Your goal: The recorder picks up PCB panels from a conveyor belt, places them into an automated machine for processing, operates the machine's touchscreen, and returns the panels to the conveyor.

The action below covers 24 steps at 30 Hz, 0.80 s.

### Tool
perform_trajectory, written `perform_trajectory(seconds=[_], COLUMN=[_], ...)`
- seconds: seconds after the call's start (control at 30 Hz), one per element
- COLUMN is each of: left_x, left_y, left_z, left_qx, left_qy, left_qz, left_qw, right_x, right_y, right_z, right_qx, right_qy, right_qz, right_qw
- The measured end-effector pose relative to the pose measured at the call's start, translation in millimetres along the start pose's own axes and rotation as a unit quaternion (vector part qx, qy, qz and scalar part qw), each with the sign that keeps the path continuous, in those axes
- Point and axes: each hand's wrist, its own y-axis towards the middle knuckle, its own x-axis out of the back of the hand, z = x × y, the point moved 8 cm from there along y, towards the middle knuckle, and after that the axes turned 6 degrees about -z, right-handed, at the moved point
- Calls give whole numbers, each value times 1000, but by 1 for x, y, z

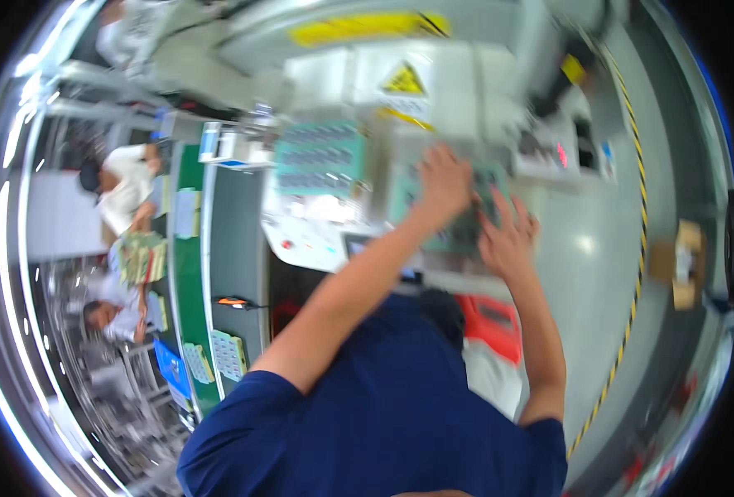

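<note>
Both my hands are over a light green tray (404,195) with dark parts set in it, on the machine's work surface in front of me. My left hand (445,186) lies over the tray's middle, its fingers smeared by motion, so its grip does not show. At the tray's right side is my right hand (509,236), fingers spread apart, with nothing visible in them. Left of these stands a second green tray (321,157) holding rows of dark parts.
A white control panel (309,244) with buttons sits at front left. Beside it runs a green conveyor line (189,282) with more trays and two people. A red chair or stool (495,323) is close by my right side. Yellow-black tape (642,207) marks the floor.
</note>
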Motion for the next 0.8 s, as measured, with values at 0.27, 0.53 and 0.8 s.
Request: perform_trajectory(seconds=[0.27,0.53,0.8], left_x=[-2,9,10], left_y=[-7,-9,-13], left_z=[10,16,10], left_qx=[39,41,10], left_qy=[-102,-105,-78], left_qz=[-62,-122,-116], left_qw=[992,986,990], right_x=[3,-6,-6], right_y=[14,22,15], right_z=[9,25,24], right_qx=[-18,12,-2], right_qy=[24,-37,-22], right_qz=[40,71,66], right_qw=[999,997,998])
